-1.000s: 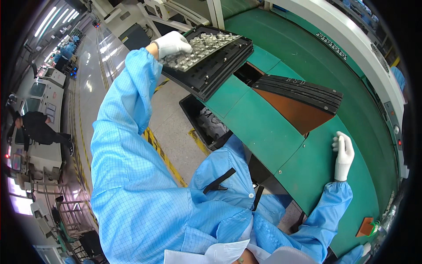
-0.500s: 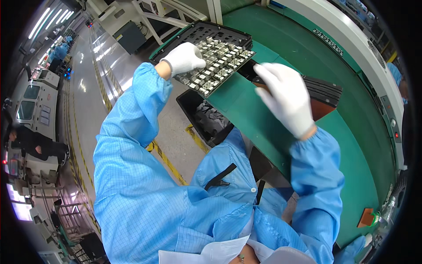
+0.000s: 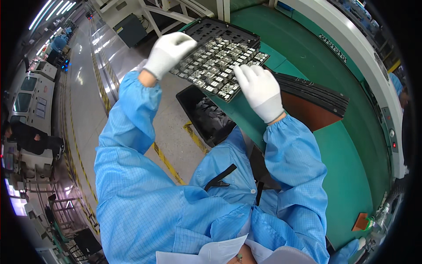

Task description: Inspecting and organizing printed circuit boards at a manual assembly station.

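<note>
— Now, what do your hands have?

— My white-gloved left hand (image 3: 169,50) grips the far-left edge of the black compartmented plastic tray of small metal parts (image 3: 220,59). My right hand (image 3: 259,90) lies flat, fingers spread, on its near corner.

— Beneath the grip?

— A black floor bin (image 3: 206,116), beside the green conveyor belt (image 3: 347,176).

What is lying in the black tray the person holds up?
The black tray holds rows of small silvery parts. The left hand and right hand cover some of its pockets, so their contents stay hidden.
</note>
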`<state>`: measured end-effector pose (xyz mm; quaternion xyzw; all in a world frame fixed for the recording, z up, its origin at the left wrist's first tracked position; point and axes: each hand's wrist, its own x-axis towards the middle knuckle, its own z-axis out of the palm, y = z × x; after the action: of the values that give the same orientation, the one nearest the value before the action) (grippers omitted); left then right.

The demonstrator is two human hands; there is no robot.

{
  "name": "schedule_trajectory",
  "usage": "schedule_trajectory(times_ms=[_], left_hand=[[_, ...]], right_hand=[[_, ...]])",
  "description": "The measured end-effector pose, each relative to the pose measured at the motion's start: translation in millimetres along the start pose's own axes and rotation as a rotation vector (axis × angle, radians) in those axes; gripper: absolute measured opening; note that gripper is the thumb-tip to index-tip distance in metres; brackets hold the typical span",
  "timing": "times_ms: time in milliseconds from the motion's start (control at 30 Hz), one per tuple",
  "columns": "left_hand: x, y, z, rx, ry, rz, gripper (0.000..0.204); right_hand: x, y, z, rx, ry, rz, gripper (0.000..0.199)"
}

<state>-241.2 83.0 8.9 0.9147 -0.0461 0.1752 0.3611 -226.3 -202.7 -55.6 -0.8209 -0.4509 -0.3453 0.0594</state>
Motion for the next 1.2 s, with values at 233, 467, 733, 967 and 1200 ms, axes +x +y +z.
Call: schedule_trajectory(times_ms=[233,467,733,967,1200], left_hand=[[-16.7,-4.1,-37.4,-0.206,0.321,0.031,0.035],[10.6,74.6,-36.7,0.095,0.243,0.474,0.058],[31.8,173.7,-17.8,-0.383,-0.436,0.182,0.041],[52.1,170.6,1.8,-0.396,-0.345,0.251,0.027],[69.8,178.0,17.9,-0.049,-0.419,0.327,0.025]], right_hand=[[-1.2,37.8,-25.8,0.45,0.472,0.245,0.022],[-11.7,57.6,-96.8,1.156,0.294,0.833,0.036],[-44.4,70.9,-115.9,1.22,0.319,0.838,0.028],[-42.9,80.0,-160.4,0.956,0.118,0.841,0.038],[-98.6,118.5,-239.6,0.457,0.64,0.767,0.042]])
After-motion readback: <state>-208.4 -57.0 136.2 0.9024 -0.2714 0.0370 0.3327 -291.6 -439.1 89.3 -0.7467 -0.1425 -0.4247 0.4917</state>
